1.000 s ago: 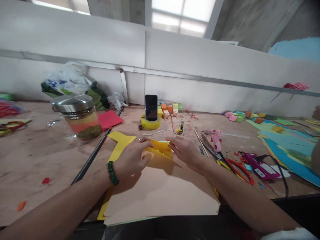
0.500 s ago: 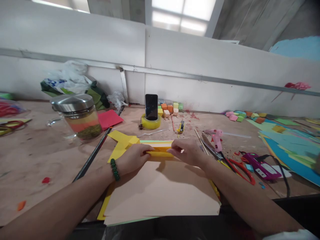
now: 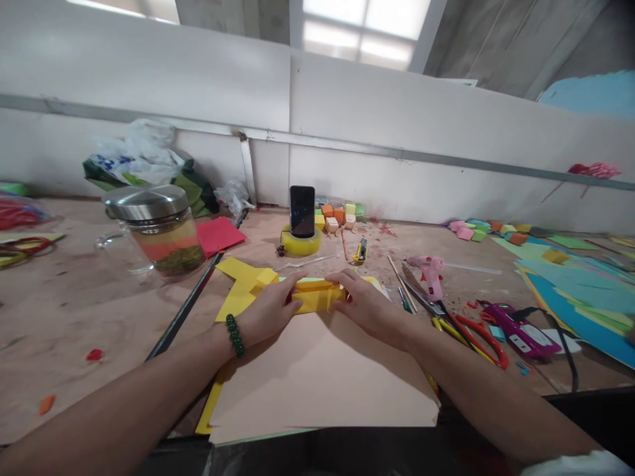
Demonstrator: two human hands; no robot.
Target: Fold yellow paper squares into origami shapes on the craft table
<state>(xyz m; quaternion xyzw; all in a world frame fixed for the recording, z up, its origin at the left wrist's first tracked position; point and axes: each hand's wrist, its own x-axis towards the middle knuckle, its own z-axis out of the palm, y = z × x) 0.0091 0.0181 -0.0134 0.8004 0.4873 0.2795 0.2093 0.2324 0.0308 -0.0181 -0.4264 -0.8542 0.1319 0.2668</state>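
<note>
Between my hands is a folded piece of yellow paper [image 3: 317, 299], standing up in a box-like shape. My left hand [image 3: 272, 305], with a green bead bracelet [image 3: 235, 335] at the wrist, grips its left end between thumb and fingers. At the other end, my right hand [image 3: 370, 305] pinches the paper the same way. Underneath lies a stack of pale peach paper sheets [image 3: 322, 377]. A small yellow paper cube [image 3: 266, 277] rests on yellow cut paper [image 3: 238, 291] just beyond my left hand.
A glass mug [image 3: 166, 231] stands at left; a phone [image 3: 302, 210] leans upright on a yellow tape roll [image 3: 300, 243]. To the right lie a pink glue gun [image 3: 431, 274], red-handled scissors [image 3: 481, 337], a purple power strip [image 3: 520, 330] and coloured sheets [image 3: 570, 284]. Paper cubes [image 3: 338, 215] sit behind.
The yellow paper has gone from a flatter, partly opened fold to a more upright box-like form. My fingers have shifted to its two ends, fingertips over the top.
</note>
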